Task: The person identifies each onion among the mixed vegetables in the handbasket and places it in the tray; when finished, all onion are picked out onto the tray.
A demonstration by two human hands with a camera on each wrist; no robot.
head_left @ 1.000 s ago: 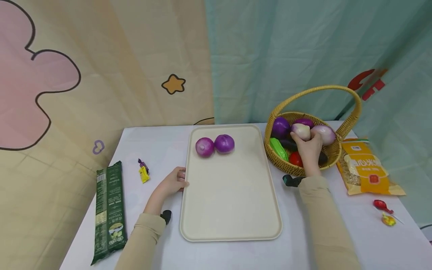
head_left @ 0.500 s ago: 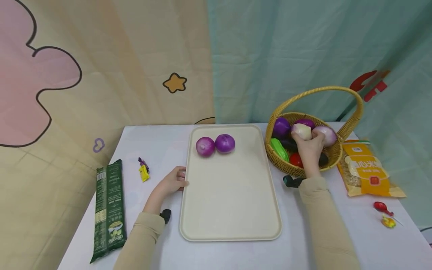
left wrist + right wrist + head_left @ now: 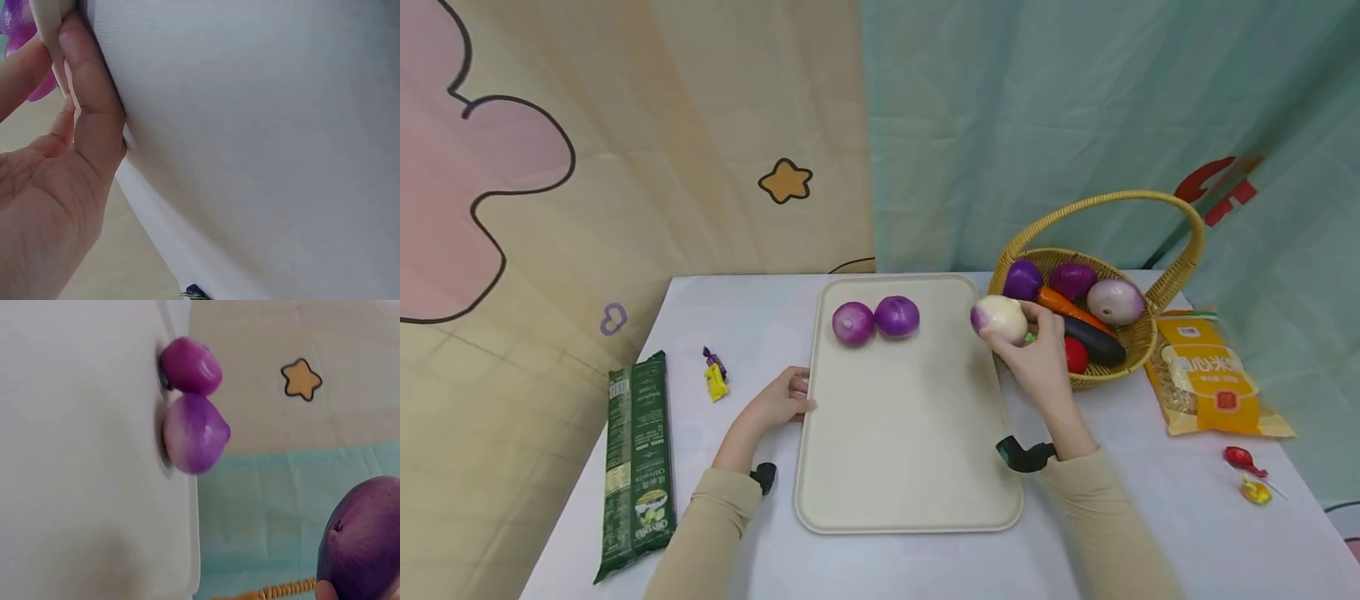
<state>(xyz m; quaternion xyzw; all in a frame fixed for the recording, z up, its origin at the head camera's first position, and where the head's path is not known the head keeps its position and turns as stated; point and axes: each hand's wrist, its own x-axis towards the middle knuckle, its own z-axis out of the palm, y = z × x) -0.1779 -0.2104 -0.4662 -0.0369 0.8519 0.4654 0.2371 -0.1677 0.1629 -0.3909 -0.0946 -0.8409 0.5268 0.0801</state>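
Matt, smooth cream tray (image 3: 910, 467), woven wicker basket (image 3: 1138, 333), glossy onions (image 3: 875, 320), shiny plastic packets (image 3: 638, 467).

The surface (image 3: 760, 317) is showing white under a cream tray (image 3: 910, 433). On the tray, two purple onions (image 3: 875, 320) are gleaming; a paler onion (image 3: 1000, 317), white shading to purple, is showing in the right hand (image 3: 1037, 358). The woven basket (image 3: 1157, 292) is glowing golden yellow, carrying an orange carrot (image 3: 1063, 304) and a black aubergine (image 3: 1093, 340). A dark green packet (image 3: 636, 467) and an orange-yellow bag (image 3: 1213, 379) are lying at the sides. Both sleeves (image 3: 715, 525) are showing beige.
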